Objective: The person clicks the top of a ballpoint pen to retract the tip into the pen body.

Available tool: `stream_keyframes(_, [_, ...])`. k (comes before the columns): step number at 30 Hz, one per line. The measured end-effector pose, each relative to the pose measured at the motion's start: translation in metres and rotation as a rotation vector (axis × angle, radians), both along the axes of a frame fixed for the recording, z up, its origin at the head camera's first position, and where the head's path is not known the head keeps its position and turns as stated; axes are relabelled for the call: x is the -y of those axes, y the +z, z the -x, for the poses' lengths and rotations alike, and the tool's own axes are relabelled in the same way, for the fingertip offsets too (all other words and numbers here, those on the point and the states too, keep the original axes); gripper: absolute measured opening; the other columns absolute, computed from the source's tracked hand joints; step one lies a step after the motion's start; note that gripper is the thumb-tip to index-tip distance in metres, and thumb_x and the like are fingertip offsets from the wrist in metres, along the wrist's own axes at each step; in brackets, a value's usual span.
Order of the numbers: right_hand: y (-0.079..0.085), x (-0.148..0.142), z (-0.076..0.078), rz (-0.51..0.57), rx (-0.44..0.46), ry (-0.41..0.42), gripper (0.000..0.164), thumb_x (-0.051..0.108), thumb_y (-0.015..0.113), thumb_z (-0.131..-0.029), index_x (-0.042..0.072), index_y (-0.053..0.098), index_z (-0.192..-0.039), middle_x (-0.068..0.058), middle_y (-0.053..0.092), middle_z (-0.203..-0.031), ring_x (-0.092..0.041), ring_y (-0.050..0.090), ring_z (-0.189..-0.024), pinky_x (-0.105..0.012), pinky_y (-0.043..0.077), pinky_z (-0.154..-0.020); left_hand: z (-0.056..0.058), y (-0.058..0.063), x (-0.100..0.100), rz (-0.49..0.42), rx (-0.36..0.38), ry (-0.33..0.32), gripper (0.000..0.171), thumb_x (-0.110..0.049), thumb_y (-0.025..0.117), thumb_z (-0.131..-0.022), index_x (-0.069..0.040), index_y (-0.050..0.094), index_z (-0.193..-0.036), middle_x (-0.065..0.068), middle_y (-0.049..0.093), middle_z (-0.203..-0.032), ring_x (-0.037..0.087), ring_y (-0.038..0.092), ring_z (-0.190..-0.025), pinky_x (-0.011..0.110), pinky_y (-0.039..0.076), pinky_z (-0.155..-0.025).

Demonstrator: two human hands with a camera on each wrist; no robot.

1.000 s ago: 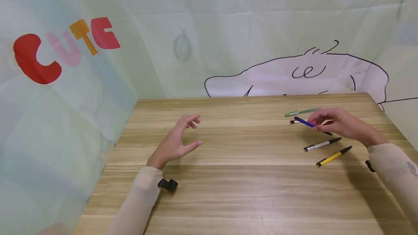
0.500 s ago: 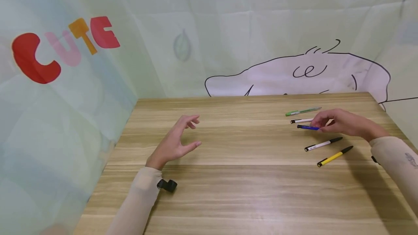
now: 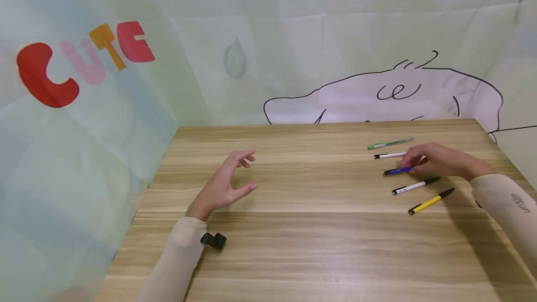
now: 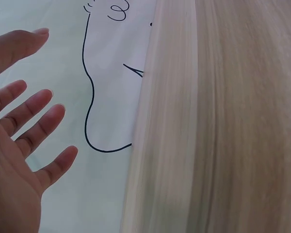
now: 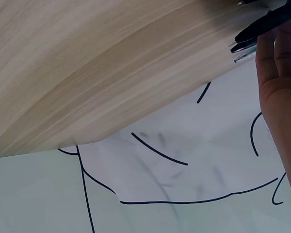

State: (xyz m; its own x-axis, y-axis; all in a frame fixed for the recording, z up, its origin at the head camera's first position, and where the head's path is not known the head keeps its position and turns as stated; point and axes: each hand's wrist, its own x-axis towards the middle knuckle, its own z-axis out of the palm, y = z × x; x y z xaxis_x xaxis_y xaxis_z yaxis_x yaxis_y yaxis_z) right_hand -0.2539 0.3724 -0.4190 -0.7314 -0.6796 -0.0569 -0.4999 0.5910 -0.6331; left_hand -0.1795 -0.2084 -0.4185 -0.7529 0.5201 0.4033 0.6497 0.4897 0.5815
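Between thumb and fingers, my right hand (image 3: 436, 160) pinches a blue pen (image 3: 396, 171) at the right of the table; its clip end points left, at or just above the wood. In the right wrist view the pen's dark tip (image 5: 262, 26) sticks out past the fingers. Behind it lie a white pen (image 3: 388, 156), partly hidden by the hand, and a green pen (image 3: 390, 143). In front lie another white pen (image 3: 413, 187) and a yellow pen (image 3: 430, 202). My left hand (image 3: 226, 183) hovers over the table's left half, fingers spread and relaxed, holding nothing.
The wood-grain table (image 3: 293, 246) meets a pale printed cloth (image 3: 285, 59) at its back and left edges. The cloth bears a cartoon outline and colored letters (image 3: 48, 76). A small black wrist device (image 3: 214, 240) sits at the left sleeve.
My right hand has lowered the blue pen and turned it from slanting across the white pen to lying nearly level between the two white pens. The left hand has hardly moved.
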Motion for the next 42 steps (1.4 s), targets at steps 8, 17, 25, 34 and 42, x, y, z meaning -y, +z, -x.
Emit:
stream_keyframes(8, [-0.005, 0.0, 0.001, -0.018, -0.056, -0.005, 0.023, -0.002, 0.077, -0.086, 0.016, 0.077, -0.101, 0.005, 0.068, -0.097, 0.0, 0.064, -0.089, -0.023, 0.057, -0.076, -0.002, -0.002, 0.002, 0.004, 0.0, 0.012, 0.083, -0.02, 0.081, -0.087, -0.022, 0.035, -0.155, 0.008, 0.053, -0.137, 0.025, 0.055, -0.116, 0.057, 0.047, -0.1])
stream_keyframes(17, [-0.01, 0.0, -0.002, -0.005, -0.158, 0.017, 0.027, -0.001, 0.078, -0.086, 0.021, 0.077, -0.1, 0.009, 0.066, -0.098, -0.002, 0.063, -0.089, -0.025, 0.058, -0.076, -0.003, -0.002, 0.0, 0.0, 0.013, 0.008, 0.082, -0.021, 0.081, -0.087, -0.023, 0.035, -0.155, 0.009, 0.053, -0.137, 0.026, 0.056, -0.117, 0.057, 0.047, -0.1])
stream_keyframes(25, [-0.003, 0.001, -0.012, -0.025, -0.228, -0.034, 0.027, 0.008, 0.079, -0.087, 0.03, 0.076, -0.103, 0.015, 0.067, -0.103, -0.003, 0.062, -0.094, -0.022, 0.053, -0.078, -0.001, 0.0, -0.003, 0.014, 0.009, 0.004, 0.082, -0.021, 0.081, -0.087, -0.023, 0.034, -0.155, 0.009, 0.053, -0.137, 0.022, 0.054, -0.117, 0.057, 0.048, -0.1])
stream_keyframes(34, [0.006, 0.001, -0.025, 0.019, -0.128, -0.079, 0.024, 0.015, 0.078, -0.09, 0.025, 0.075, -0.111, 0.009, 0.07, -0.107, -0.005, 0.065, -0.098, -0.018, 0.052, -0.082, 0.004, 0.001, -0.006, 0.016, -0.016, -0.01, 0.081, -0.022, 0.081, -0.087, -0.02, 0.035, -0.155, 0.009, 0.054, -0.136, 0.02, 0.055, -0.116, 0.054, 0.048, -0.1])
stream_keyframes(42, [0.002, 0.001, -0.037, 0.051, -0.124, -0.041, 0.03, 0.012, 0.08, -0.088, 0.019, 0.074, -0.116, 0.004, 0.072, -0.111, -0.008, 0.066, -0.098, -0.014, 0.051, -0.084, 0.006, 0.001, -0.007, 0.006, -0.015, -0.021, 0.081, -0.021, 0.081, -0.087, -0.021, 0.036, -0.154, 0.009, 0.054, -0.136, 0.02, 0.055, -0.116, 0.054, 0.048, -0.101])
